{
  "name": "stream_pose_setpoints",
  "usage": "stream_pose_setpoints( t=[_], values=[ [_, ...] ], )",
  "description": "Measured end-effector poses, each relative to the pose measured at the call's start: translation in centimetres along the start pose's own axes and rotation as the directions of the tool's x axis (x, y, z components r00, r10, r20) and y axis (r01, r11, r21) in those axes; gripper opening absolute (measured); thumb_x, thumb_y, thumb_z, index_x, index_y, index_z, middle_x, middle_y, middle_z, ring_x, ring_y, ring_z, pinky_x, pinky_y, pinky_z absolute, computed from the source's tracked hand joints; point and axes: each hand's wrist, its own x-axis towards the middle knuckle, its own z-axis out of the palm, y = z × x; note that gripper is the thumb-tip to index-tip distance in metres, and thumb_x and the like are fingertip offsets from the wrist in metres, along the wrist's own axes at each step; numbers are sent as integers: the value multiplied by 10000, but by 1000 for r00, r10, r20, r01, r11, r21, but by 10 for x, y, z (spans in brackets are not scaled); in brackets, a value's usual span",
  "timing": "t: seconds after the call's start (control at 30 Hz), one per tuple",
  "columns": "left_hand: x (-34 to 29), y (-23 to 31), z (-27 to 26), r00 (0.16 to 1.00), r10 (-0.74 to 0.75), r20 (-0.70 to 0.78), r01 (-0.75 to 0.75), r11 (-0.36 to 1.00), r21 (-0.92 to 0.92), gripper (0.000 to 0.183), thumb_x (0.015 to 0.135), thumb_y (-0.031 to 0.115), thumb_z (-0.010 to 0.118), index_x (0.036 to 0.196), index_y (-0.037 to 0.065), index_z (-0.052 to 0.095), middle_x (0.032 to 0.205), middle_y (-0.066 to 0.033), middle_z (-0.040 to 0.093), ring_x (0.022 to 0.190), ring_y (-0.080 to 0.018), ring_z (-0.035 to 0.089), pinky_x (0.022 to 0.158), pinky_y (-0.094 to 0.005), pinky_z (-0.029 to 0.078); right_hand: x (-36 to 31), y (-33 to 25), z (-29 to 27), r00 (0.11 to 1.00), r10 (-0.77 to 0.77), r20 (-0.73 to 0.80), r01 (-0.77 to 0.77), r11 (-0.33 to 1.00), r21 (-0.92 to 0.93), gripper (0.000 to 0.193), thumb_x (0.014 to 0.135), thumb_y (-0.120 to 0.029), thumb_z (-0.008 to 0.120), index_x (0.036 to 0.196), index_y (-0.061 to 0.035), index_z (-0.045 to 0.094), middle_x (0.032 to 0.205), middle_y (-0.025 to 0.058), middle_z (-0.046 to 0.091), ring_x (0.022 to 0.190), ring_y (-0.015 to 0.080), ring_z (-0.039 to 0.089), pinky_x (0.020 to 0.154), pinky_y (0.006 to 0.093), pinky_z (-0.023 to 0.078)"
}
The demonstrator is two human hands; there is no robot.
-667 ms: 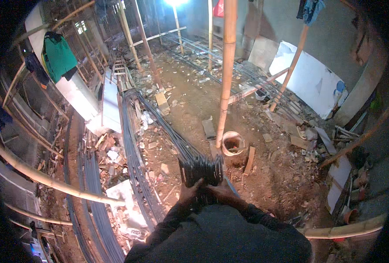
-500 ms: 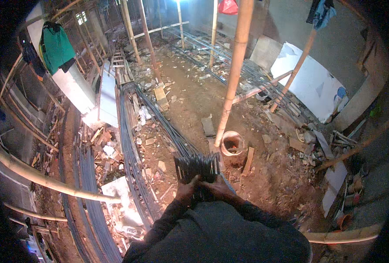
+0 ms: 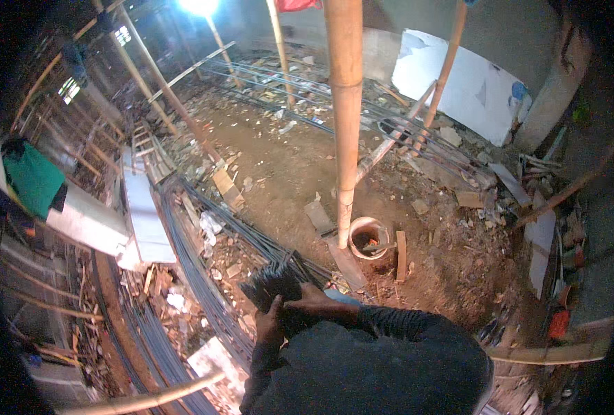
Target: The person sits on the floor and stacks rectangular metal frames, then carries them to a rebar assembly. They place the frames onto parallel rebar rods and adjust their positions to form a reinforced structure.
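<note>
Dark bundle [image 3: 271, 282] swung left; left hand [image 3: 269, 324], right hand [image 3: 317, 303]: grip clamped on it.

Held bundle [image 3: 274, 283] left of bucket [image 3: 369, 256]

Both hands in close: the left hand [image 3: 268, 322] and right hand [image 3: 312, 300] clamp a dark bundle of thin pieces [image 3: 272, 281], tilted, near long rods [image 3: 191, 268] along the dirt floor [image 3: 272, 153]! Ahead, a thick bamboo post [image 3: 346, 111] stands just beside a pale bucket [image 3: 357, 247] (its contents are hard to make out), a lamp [image 3: 200, 5] glares up top, a green garment [image 3: 32, 177] hangs left.
</note>
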Motion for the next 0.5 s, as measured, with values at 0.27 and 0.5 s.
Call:
stream_pose_setpoints(
  t=[0.27, 0.5],
  values=[
    [79, 73, 48, 989, -108, 104, 91, 983, 161, 341, 991, 246, 755, 1220, -4, 716, 1100, -75, 747, 906, -181, 697, 809, -350, 563, 60, -18, -54, 968, -98, -229, 101, 995, 2, 519, 852, -308, 824, 1231, 24, 699, 1102, 137, 764, 977, 245, 715, 905, 413, 554],
    [112, 100, 88, 976, -125, 177, 79, 965, 249, 320, 981, 241, 771, 1183, -1, 721, 1060, -45, 740, 873, -150, 683, 767, -318, 556, 84, 16, -85, 918, -25, -396, 44, 998, 37, 468, 836, -333, 802, 1089, 54, 727, 950, 190, 763, 867, 286, 730, 818, 447, 568]
  ],
)
